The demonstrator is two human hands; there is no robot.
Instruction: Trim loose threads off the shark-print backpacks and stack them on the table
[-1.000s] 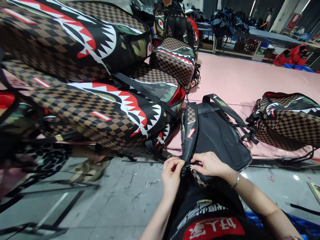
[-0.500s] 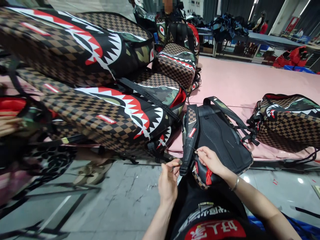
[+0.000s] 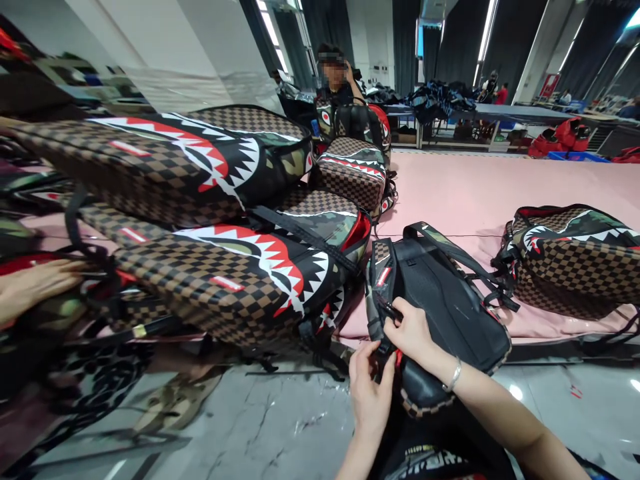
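A backpack (image 3: 450,300) lies back panel up at the front edge of the pink-covered table, its lower end close to my body. My right hand (image 3: 413,333) is closed on the black shoulder strap (image 3: 384,290) on the pack's left side, fingers pinching its edge. Just below, my left hand (image 3: 370,383) pinches the strap's lower end, thumb and fingertips beside a bit of red. Exactly what lies between the left fingertips is partly hidden. A brown checkered trim shows along the pack's bottom edge.
Checkered shark-mouth backpacks (image 3: 220,260) are stacked at the left, with another backpack (image 3: 575,260) at the right on the pink table cover (image 3: 450,180). A co-worker's hand (image 3: 40,287) touches a bag at far left. Another person (image 3: 335,73) is behind the bags.
The view has tilted upward. My right hand has moved from a pinch above the pack onto the strap; my left hand has come in to the right, against the strap's lower end.
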